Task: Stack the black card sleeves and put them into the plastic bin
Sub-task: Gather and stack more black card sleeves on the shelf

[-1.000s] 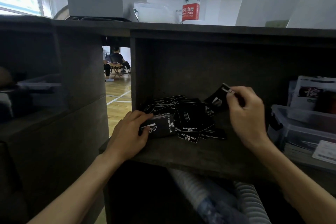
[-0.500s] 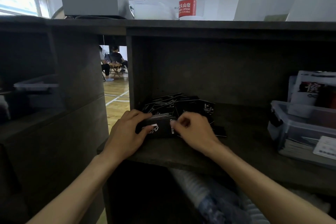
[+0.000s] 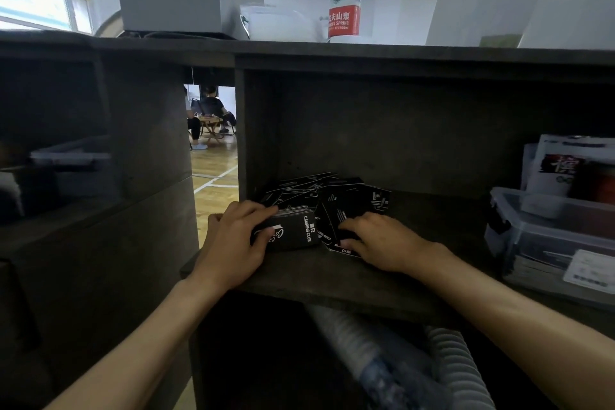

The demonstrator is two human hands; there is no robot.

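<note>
While only the head view is available, it shows both hands at work inside the open shelf (image 3: 332, 280) compartment.

Head view, left side. The left hand (image 3: 233, 243) grips a gathered stack of sleeves (image 3: 293, 231) at the front of the shelf, fingers curled over its far edge and thumb against its near face. The stack lies flat, its long axis running roughly left to right, with white lettering readable on top.

Head view, centre. Loose sleeves (image 3: 349, 200) lie scattered and overlapping just behind and to the right of the stack, touching it. The right hand (image 3: 382, 243) rests on the nearest of them, fingers extended and pointing left toward the stack. Whether the fingertips are pinching a sleeve or merely pressing on it cannot be told, as the hand covers the contact.

Head view, right side. The plastic bin (image 3: 545, 233) stands on the same shelf, well apart to the right, uncovered and already holding some flat items.

Assessment. Stacking is partly done; many sleeves remain loose. The next sleeve lies directly under the right hand and immediately right of the stack, so that hand is the nearer for the transfer, a short leftward carry. The bin also lies on the right hand's side.
</note>
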